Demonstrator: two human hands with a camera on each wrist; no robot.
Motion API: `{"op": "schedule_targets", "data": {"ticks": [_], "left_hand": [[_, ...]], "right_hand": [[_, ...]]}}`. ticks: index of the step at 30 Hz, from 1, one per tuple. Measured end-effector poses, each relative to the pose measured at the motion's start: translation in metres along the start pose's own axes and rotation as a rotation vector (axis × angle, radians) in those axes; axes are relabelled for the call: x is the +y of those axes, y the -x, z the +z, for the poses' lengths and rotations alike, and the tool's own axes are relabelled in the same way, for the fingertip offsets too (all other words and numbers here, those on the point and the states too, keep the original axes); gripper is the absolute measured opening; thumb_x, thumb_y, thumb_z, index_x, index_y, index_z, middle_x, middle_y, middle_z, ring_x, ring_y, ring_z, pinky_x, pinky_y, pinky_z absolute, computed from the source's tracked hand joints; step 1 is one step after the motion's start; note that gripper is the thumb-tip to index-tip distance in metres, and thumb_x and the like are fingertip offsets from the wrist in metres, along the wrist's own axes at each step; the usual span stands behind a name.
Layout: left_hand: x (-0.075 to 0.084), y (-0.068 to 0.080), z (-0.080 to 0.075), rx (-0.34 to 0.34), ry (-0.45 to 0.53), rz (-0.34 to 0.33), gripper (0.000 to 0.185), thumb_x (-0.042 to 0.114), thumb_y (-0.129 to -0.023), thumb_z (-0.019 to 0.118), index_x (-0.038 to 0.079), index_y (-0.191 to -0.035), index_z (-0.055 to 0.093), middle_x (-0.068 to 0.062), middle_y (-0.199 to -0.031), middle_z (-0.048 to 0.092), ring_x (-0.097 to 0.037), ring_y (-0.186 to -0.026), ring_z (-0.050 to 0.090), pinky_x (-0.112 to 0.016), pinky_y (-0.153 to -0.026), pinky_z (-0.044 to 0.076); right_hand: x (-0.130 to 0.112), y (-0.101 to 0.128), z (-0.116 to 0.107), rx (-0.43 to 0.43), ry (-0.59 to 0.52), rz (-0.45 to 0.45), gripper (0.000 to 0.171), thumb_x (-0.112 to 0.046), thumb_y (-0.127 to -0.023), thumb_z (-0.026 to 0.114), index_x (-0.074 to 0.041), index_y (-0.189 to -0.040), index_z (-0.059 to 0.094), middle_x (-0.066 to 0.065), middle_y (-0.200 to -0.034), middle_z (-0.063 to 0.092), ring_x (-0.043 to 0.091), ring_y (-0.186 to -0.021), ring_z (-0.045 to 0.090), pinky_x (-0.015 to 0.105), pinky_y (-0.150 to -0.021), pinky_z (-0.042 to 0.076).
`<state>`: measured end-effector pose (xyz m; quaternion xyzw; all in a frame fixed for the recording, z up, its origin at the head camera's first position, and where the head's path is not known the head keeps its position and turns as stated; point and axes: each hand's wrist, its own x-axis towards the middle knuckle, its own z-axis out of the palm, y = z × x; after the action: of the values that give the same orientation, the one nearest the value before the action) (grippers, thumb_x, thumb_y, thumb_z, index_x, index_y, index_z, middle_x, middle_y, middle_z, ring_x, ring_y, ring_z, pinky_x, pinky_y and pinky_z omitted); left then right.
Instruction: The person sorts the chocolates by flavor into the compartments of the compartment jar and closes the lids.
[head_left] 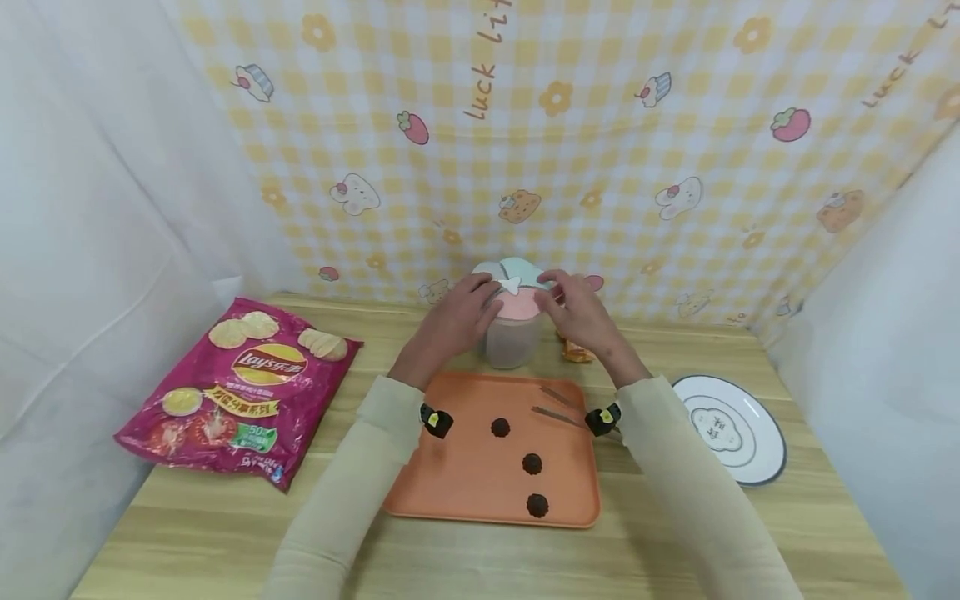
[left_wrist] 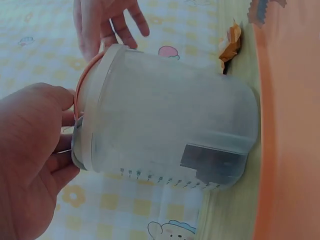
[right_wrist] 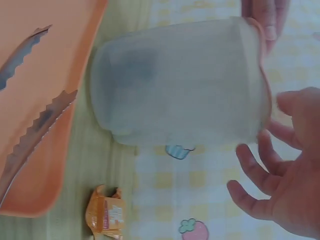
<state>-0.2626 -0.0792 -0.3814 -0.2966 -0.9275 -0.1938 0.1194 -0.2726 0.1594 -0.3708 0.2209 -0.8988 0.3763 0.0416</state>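
Observation:
A frosted plastic jar (head_left: pixel 512 340) (left_wrist: pixel 170 125) (right_wrist: pixel 175 90) with a pink lid (head_left: pixel 517 305) stands at the back of the table, just behind an orange tray (head_left: pixel 465 475). My left hand (head_left: pixel 459 315) (left_wrist: pixel 30 160) grips the lid's left rim with curled fingers. On the lid's right side rests my right hand (head_left: pixel 576 308) (right_wrist: pixel 285 195), its spread, straight fingers touching the top. On the tray lie three small dark cakes (head_left: pixel 532 463) and metal tongs (head_left: pixel 558 407) (right_wrist: pixel 35 125).
A magenta chips bag (head_left: pixel 243 387) lies at the left. A white plate (head_left: pixel 772 450) sits at the right. A small orange wrapped snack (head_left: pixel 576 352) (left_wrist: pixel 230 45) (right_wrist: pixel 106 215) lies beside the jar. A checked cloth hangs right behind the jar.

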Motion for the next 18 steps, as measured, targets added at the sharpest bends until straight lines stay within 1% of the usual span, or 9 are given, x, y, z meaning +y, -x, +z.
{"op": "schedule_targets", "data": {"ticks": [4, 6, 8, 10, 12, 13, 15, 16, 18], "left_hand": [[-0.003, 0.0, -0.004, -0.047, 0.08, -0.031, 0.039, 0.022, -0.112, 0.046, 0.007, -0.146, 0.057, -0.015, -0.153, 0.048, -0.031, -0.143, 0.042, -0.043, -0.115, 0.037], [-0.005, 0.0, -0.005, -0.042, 0.116, -0.038, 0.038, 0.019, -0.111, 0.047, 0.008, -0.146, 0.058, -0.013, -0.153, 0.049, -0.029, -0.143, 0.043, -0.043, -0.115, 0.036], [-0.006, 0.001, -0.006, -0.027, 0.134, -0.042, 0.038, 0.018, -0.111, 0.048, 0.008, -0.146, 0.058, -0.012, -0.151, 0.051, -0.028, -0.142, 0.045, -0.042, -0.115, 0.037], [-0.008, 0.0, -0.006, -0.017, 0.146, -0.035, 0.037, 0.018, -0.111, 0.048, 0.007, -0.145, 0.059, -0.011, -0.151, 0.053, -0.027, -0.141, 0.046, -0.042, -0.115, 0.037], [-0.011, 0.001, -0.004, -0.024, 0.165, -0.023, 0.038, 0.02, -0.111, 0.047, 0.008, -0.145, 0.059, -0.011, -0.152, 0.051, -0.028, -0.141, 0.045, -0.043, -0.115, 0.037], [-0.012, 0.001, -0.003, -0.033, 0.181, -0.018, 0.038, 0.021, -0.111, 0.048, 0.008, -0.145, 0.059, -0.011, -0.154, 0.049, -0.029, -0.142, 0.043, -0.044, -0.115, 0.037], [-0.016, 0.003, -0.001, -0.052, 0.221, -0.008, 0.041, 0.026, -0.11, 0.049, 0.009, -0.146, 0.058, -0.011, -0.158, 0.043, -0.03, -0.147, 0.036, -0.047, -0.116, 0.034], [-0.019, 0.004, 0.0, -0.06, 0.239, -0.007, 0.043, 0.029, -0.11, 0.051, 0.009, -0.147, 0.057, -0.01, -0.16, 0.041, -0.03, -0.149, 0.032, -0.048, -0.117, 0.032], [-0.022, 0.008, 0.003, -0.072, 0.27, 0.003, 0.049, 0.035, -0.108, 0.055, 0.01, -0.15, 0.054, -0.008, -0.163, 0.035, -0.029, -0.153, 0.023, -0.05, -0.118, 0.029]], "right_hand": [[-0.008, 0.004, -0.005, -0.038, 0.004, -0.009, 0.032, -0.021, -0.105, 0.064, -0.002, -0.129, 0.062, 0.013, -0.097, 0.068, 0.027, -0.078, 0.063, 0.043, -0.069, 0.053], [-0.011, 0.006, -0.006, -0.052, 0.014, -0.012, 0.03, -0.023, -0.103, 0.066, -0.005, -0.126, 0.064, 0.01, -0.094, 0.068, 0.024, -0.071, 0.06, 0.04, -0.063, 0.05], [-0.013, 0.007, -0.007, -0.06, 0.027, -0.023, 0.032, -0.024, -0.102, 0.069, -0.005, -0.127, 0.065, 0.009, -0.094, 0.068, 0.025, -0.07, 0.058, 0.04, -0.063, 0.049], [-0.014, 0.008, -0.007, -0.062, 0.043, -0.037, 0.037, -0.026, -0.1, 0.071, -0.005, -0.13, 0.064, 0.011, -0.103, 0.067, 0.028, -0.08, 0.059, 0.043, -0.07, 0.05], [-0.012, 0.008, -0.008, -0.076, 0.068, -0.084, 0.046, -0.026, -0.099, 0.073, -0.003, -0.136, 0.06, 0.016, -0.12, 0.063, 0.032, -0.102, 0.059, 0.047, -0.086, 0.05], [-0.011, 0.008, -0.008, -0.092, 0.077, -0.114, 0.05, -0.026, -0.099, 0.073, -0.001, -0.14, 0.058, 0.019, -0.131, 0.058, 0.036, -0.115, 0.055, 0.051, -0.095, 0.047], [-0.007, 0.007, -0.007, -0.136, 0.077, -0.163, 0.057, -0.026, -0.1, 0.072, 0.0, -0.147, 0.052, 0.022, -0.15, 0.045, 0.039, -0.139, 0.039, 0.057, -0.111, 0.035], [-0.005, 0.007, -0.006, -0.166, 0.07, -0.179, 0.061, -0.027, -0.101, 0.07, 0.001, -0.15, 0.048, 0.021, -0.157, 0.038, 0.039, -0.147, 0.03, 0.057, -0.116, 0.029], [0.0, 0.006, -0.004, -0.218, 0.053, -0.187, 0.066, -0.03, -0.103, 0.067, 0.001, -0.155, 0.042, 0.019, -0.165, 0.029, 0.036, -0.154, 0.015, 0.057, -0.12, 0.02]]}}
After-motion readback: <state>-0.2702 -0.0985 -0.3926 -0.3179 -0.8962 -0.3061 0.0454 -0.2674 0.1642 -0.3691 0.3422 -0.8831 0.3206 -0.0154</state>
